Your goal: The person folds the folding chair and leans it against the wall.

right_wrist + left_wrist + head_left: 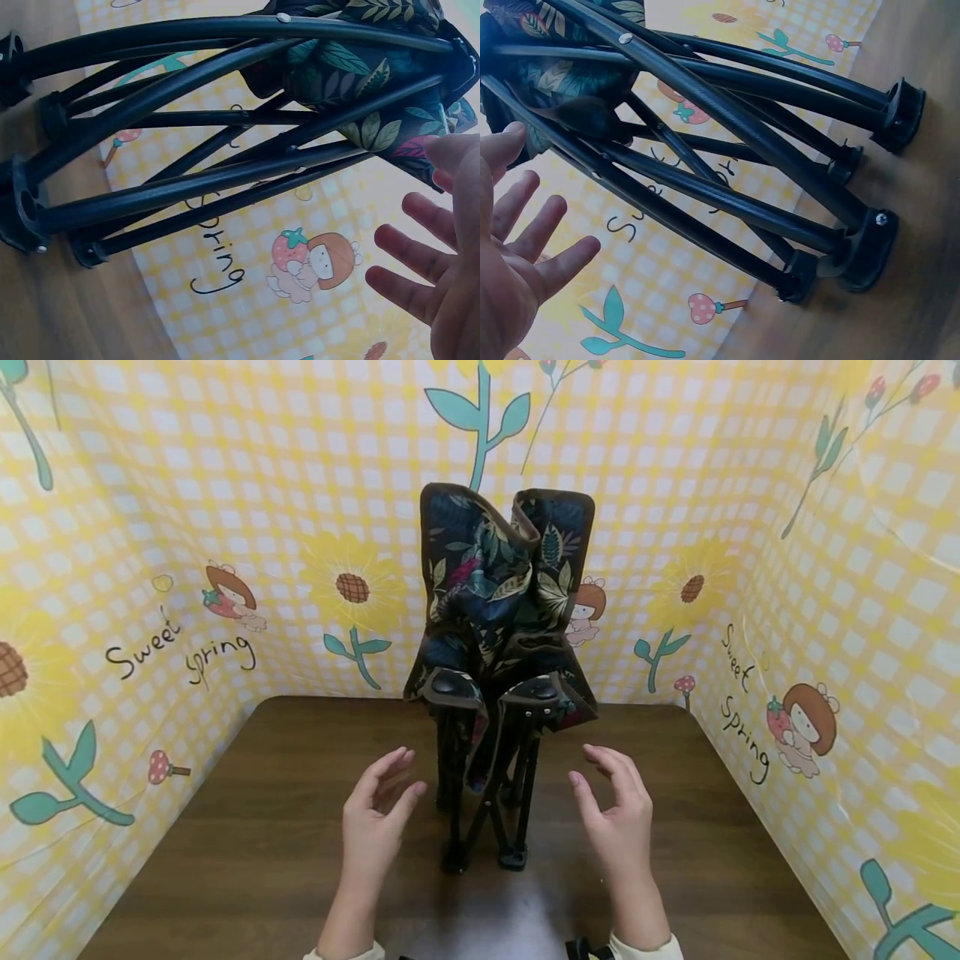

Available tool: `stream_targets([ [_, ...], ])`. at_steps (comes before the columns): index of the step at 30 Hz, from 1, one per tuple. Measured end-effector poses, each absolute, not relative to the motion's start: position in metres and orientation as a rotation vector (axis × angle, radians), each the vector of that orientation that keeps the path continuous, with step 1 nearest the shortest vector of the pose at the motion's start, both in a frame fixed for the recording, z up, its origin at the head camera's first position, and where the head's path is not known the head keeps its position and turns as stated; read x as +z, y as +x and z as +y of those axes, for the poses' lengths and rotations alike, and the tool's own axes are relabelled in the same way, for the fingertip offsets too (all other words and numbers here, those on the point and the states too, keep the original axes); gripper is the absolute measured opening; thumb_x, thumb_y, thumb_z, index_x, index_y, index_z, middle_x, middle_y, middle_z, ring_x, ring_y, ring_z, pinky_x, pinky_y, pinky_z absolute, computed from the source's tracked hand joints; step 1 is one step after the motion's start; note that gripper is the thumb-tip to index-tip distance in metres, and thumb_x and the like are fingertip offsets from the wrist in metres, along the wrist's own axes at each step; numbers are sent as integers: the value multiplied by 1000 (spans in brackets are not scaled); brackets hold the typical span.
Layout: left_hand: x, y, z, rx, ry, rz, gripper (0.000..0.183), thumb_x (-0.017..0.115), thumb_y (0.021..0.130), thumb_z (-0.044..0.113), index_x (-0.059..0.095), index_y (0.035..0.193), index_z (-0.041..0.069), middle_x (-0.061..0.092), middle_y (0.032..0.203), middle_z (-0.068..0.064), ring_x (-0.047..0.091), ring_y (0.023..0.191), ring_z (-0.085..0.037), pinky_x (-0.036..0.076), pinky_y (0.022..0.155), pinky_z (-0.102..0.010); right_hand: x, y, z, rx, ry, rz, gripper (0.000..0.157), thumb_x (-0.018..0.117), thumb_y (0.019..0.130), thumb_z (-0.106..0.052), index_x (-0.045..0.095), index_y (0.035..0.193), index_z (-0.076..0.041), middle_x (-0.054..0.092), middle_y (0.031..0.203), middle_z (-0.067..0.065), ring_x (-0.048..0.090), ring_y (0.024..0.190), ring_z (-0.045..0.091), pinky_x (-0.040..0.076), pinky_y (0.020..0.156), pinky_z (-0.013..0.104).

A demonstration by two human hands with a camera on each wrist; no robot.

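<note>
A folding camp chair (480, 585) in dark leaf-print fabric stands upright, mostly folded, with its seat and back bunched together. Its black tube legs (727, 191) cross each other and end in plastic feet (866, 247). To the left of the legs is my left hand (375, 818), fingers spread and gently bent, apart from the chair. My right hand (622, 814) mirrors it on the other side, likewise holding nothing. In the right wrist view, the fingers (412, 251) are loosely extended beside the leaf-print fabric (375, 135).
The chair stands on a brown wooden table (300, 860). Yellow checked sheeting (337, 460) with flowers and cartoon figures rises behind the table and along both sides. Dark straps (581, 948) show near the right cuff at the bottom edge.
</note>
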State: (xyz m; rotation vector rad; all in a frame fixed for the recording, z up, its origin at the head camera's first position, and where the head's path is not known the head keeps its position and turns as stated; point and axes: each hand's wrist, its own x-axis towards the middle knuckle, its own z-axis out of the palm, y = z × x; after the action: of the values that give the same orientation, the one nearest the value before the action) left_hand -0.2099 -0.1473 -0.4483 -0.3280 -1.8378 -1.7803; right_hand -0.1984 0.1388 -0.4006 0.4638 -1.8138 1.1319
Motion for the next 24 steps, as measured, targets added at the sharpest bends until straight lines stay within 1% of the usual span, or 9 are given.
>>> stream_targets([
  [4, -453, -210, -146, -1790, -313, -1853, 51, 77, 88, -4, 62, 135, 3, 66, 131, -18, 65, 122, -15, 55, 99, -27, -409, -201, 136, 1172, 435, -1850, 39, 78, 78, 17, 68, 115, 8, 69, 108, 23, 66, 102, 31, 50, 97, 16],
  [8, -459, -210, -144, -1835, -275, -1862, 49, 78, 87, -4, 63, 133, 2, 67, 128, -16, 65, 120, -17, 55, 98, -27, -430, -208, 137, 1226, 354, -1943, 38, 79, 84, 8, 69, 120, 1, 69, 114, 16, 67, 104, 31, 51, 95, 18],
  [11, -465, -210, -142, -1892, -234, -1885, 47, 78, 88, -1, 65, 133, 6, 68, 125, -12, 65, 120, -21, 56, 99, -32, -443, -211, 139, 1266, 293, -2011, 39, 80, 88, -1, 69, 125, -8, 70, 118, 10, 68, 107, 25, 55, 94, 26],
  [13, -467, -209, -141, -1929, -212, -1910, 46, 78, 89, 2, 65, 133, 10, 68, 124, -9, 64, 120, -25, 55, 100, -34, -449, -212, 139, 1298, 263, -2042, 39, 79, 90, -6, 68, 127, -12, 70, 119, 5, 68, 108, 22, 57, 92, 35],
  [16, -470, -209, -139, -1961, -170, -1958, 44, 79, 90, 10, 66, 132, 15, 68, 125, -5, 63, 122, -24, 55, 101, -35, -454, -213, 138, 1361, 230, -2090, 37, 78, 93, -13, 67, 128, -18, 69, 120, -1, 68, 110, 19, 58, 90, 43],
  [18, -473, -208, -138, -1968, -140, -1993, 44, 79, 90, 13, 66, 132, 16, 68, 125, -4, 62, 123, -22, 54, 102, -32, -456, -212, 135, 1425, 208, -2117, 36, 77, 94, -16, 67, 128, -19, 69, 120, -2, 68, 109, 20, 59, 89, 43],
  [21, -477, -209, -136, -1958, -90, -2045, 42, 79, 91, 14, 66, 131, 18, 68, 125, -6, 62, 122, -19, 53, 103, -29, -460, -210, 131, 1523, 169, -2150, 34, 76, 95, -18, 67, 127, -19, 70, 121, 2, 69, 108, 21, 60, 87, 37],
  [23, -479, -210, -135, -1940, -61, -2079, 42, 79, 91, 13, 67, 131, 18, 69, 124, -9, 63, 121, -19, 53, 103, -30, -463, -209, 128, 1578, 138, -2163, 33, 76, 95, -17, 67, 127, -18, 70, 122, 4, 69, 107, 21, 60, 86, 31],
  [24, -480, -210, -134, -1930, -49, -2097, 41, 79, 91, 13, 67, 130, 17, 69, 124, -9, 63, 120, -19, 53, 104, -33, -465, -210, 127, 1600, 122, -2168, 33, 75, 95, -18, 67, 127, -19, 71, 121, 3, 69, 107, 21, 59, 85, 30],
])
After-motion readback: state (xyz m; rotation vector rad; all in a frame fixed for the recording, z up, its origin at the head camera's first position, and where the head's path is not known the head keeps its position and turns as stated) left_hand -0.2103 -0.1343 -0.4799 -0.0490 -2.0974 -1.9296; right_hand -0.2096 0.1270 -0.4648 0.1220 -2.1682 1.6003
